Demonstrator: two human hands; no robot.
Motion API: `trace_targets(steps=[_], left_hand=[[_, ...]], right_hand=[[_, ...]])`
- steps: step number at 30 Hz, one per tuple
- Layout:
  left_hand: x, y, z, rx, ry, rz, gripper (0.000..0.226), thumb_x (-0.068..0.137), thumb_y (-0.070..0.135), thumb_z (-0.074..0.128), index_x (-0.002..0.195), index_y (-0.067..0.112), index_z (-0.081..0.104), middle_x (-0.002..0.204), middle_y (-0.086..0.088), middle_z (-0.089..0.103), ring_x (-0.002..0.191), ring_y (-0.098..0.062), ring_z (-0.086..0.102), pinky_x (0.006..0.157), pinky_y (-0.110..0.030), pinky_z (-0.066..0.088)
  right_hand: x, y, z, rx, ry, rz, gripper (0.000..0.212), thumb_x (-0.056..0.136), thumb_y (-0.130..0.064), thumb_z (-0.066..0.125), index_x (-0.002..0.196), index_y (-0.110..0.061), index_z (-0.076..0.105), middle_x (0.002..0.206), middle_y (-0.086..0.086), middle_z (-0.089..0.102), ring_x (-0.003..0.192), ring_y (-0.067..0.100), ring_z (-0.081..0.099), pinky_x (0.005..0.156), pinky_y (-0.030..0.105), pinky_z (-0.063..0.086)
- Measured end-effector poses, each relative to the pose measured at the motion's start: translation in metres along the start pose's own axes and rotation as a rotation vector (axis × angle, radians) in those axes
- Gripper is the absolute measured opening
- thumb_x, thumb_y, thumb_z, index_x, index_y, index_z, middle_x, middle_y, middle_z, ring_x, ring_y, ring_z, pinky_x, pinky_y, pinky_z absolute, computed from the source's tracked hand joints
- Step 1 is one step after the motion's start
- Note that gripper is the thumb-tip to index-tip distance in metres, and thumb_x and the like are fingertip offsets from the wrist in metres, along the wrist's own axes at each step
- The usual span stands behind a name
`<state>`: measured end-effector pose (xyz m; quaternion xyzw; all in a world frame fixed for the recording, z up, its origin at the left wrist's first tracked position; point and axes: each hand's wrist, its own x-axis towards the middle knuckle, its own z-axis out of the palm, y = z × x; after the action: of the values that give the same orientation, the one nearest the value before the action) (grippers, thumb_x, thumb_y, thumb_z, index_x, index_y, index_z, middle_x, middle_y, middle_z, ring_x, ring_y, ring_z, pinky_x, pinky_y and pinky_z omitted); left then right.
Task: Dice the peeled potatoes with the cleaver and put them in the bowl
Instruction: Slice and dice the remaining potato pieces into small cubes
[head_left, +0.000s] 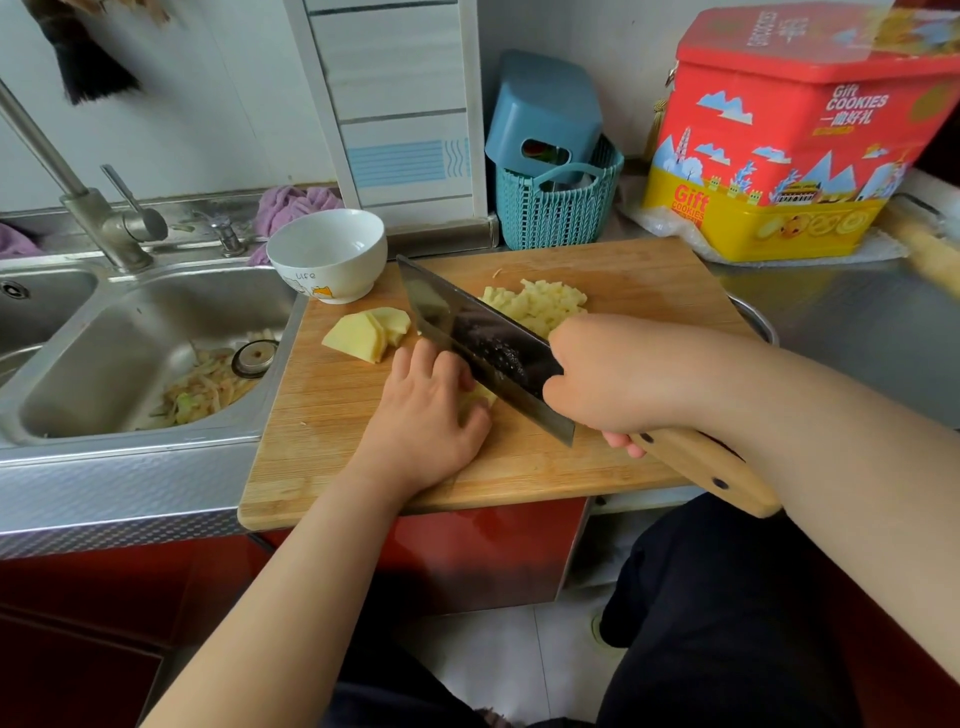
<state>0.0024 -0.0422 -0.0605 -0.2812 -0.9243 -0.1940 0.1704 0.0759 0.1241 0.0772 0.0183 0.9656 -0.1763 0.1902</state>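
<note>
A wooden cutting board (597, 467) lies on the counter beside the sink. My right hand (618, 374) grips the cleaver (467, 332) by its wooden handle, blade slanting across the board. My left hand (426, 415) presses down on a potato piece (475, 400) right against the blade; most of that piece is hidden under my fingers. A pile of diced potato (540, 306) sits behind the blade. Sliced potato pieces (366, 335) lie at the board's far left. The white bowl (327, 254) stands at the board's far left corner and looks empty.
A steel sink (104, 364) with potato peelings is left of the board, with a tap (98, 218) behind. A teal basket (556, 208) and a red-and-yellow cookie tin (789, 135) stand at the back. A steel pot rim (758, 322) peeks past the board's right edge.
</note>
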Motion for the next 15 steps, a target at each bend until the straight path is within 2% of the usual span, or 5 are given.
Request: trace_targets(steps=[4, 8, 11, 15], left_hand=[[0.0, 0.0, 0.0, 0.026, -0.009, 0.012, 0.043, 0.079, 0.047, 0.039, 0.095, 0.009, 0.052, 0.097, -0.007, 0.042, 0.088, -0.024, 0.034, 0.084, -0.04, 0.038], [0.001, 0.001, -0.003, 0.02, -0.033, -0.001, 0.042, 0.08, 0.049, 0.037, 0.094, 0.012, 0.05, 0.098, -0.004, 0.041, 0.089, -0.023, 0.034, 0.085, -0.04, 0.037], [-0.002, 0.001, -0.006, -0.018, -0.027, 0.015, 0.04, 0.082, 0.052, 0.039, 0.097, 0.016, 0.049, 0.102, 0.0, 0.04, 0.089, -0.023, 0.034, 0.086, -0.038, 0.036], [-0.008, -0.002, -0.012, -0.128, -0.047, -0.015, 0.044, 0.082, 0.059, 0.04, 0.103, 0.021, 0.047, 0.108, 0.005, 0.039, 0.097, -0.02, 0.033, 0.089, -0.031, 0.03]], right_hand=[[0.01, -0.002, 0.006, 0.017, -0.041, 0.034, 0.018, 0.101, -0.01, 0.038, 0.086, -0.003, 0.046, 0.037, 0.007, 0.053, 0.03, 0.017, 0.049, 0.041, 0.021, 0.046], [0.014, 0.004, 0.008, 0.055, -0.026, 0.058, 0.025, 0.1, -0.01, 0.039, 0.074, -0.009, 0.037, 0.04, 0.008, 0.056, 0.031, 0.019, 0.05, 0.043, 0.022, 0.045], [0.013, 0.014, 0.004, 0.165, -0.016, 0.084, 0.016, 0.098, -0.011, 0.042, 0.09, 0.001, 0.049, 0.067, 0.018, 0.062, 0.05, 0.027, 0.053, 0.046, 0.03, 0.048], [0.006, 0.021, 0.003, 0.225, 0.043, 0.078, 0.018, 0.098, -0.014, 0.044, 0.1, 0.002, 0.053, 0.069, 0.012, 0.059, 0.049, 0.022, 0.051, 0.045, 0.029, 0.047]])
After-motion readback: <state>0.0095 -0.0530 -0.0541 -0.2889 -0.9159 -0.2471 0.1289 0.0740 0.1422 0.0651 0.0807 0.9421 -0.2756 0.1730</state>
